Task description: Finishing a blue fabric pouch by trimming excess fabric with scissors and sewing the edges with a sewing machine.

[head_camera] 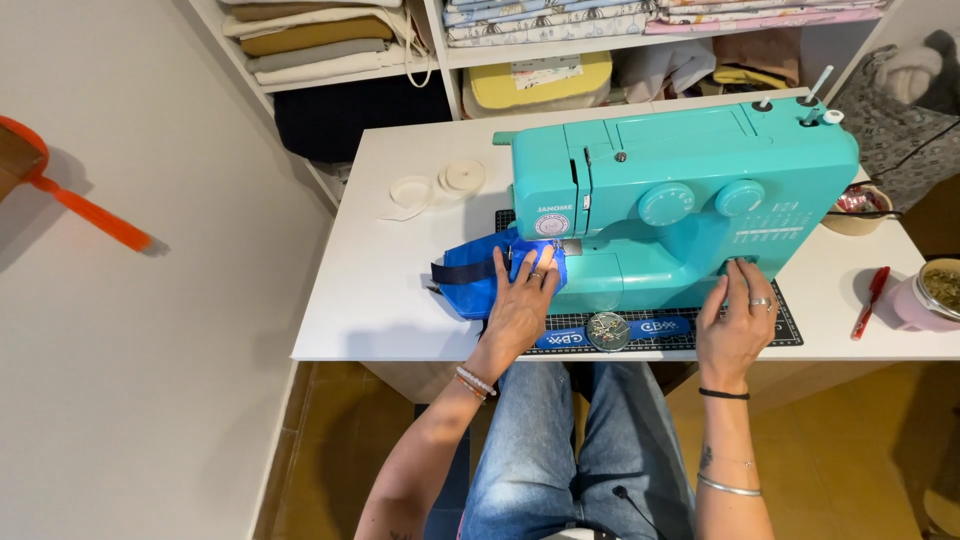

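Observation:
A turquoise sewing machine [680, 190] stands on a white table [370, 300]. A blue fabric piece with a dark strap [470, 275] lies under the needle area at the machine's left end. My left hand [522, 305] rests flat on that fabric, fingers spread toward the presser foot. My right hand [738, 325] touches the lower front of the machine's right side, fingers pointing up. Neither hand grips anything.
A dark cutting mat [785, 325] lies under the machine, with a round pin holder [607, 331] and a blue strip at its front edge. Rolls of white tape [440, 183] sit behind. A red pen [870, 300], a pink cup [930, 295] and a small bowl [858, 210] are at right. Shelves hold folded fabrics [320, 40].

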